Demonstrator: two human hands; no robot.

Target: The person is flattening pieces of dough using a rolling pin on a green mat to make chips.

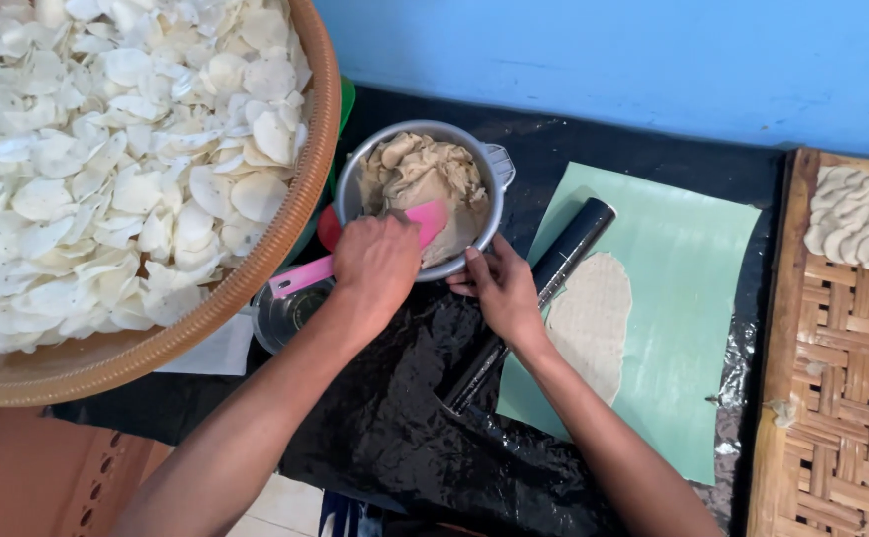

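We look down as our left hand (375, 264) closes around the handle of a pink spatula (355, 257), its flat blade pushed into the beige dough (423, 179) that fills a small metal bowl (410, 139). Our right hand (502, 290) grips the near rim of that bowl, thumb hooked over the edge and fingers curled beneath it. The bowl sits at the far side of a crinkled black plastic sheet (405, 418) that covers the work surface, just in front of a blue wall (613, 60). Just beside the right hand lies a black rolling pin (554, 273), set at a slant, with one end resting on a pale green mat (683, 288). On that mat a thin, oval sheet of rolled dough (594, 323) lies flat, touching the pin's side. To the left, a large round woven tray (206, 308) holds a deep heap of thin white chips (106, 149) and overlaps the edge of the black plastic; a small clear container (290, 316) sits tucked beneath its rim, under the spatula's handle, with a scrap of white paper (211, 353) next to it. At the far right, a plaited bamboo mat (832, 378) in a wooden frame carries a cluster of pale, ridged dough pieces (862, 224) at its top corner, well apart from both hands.
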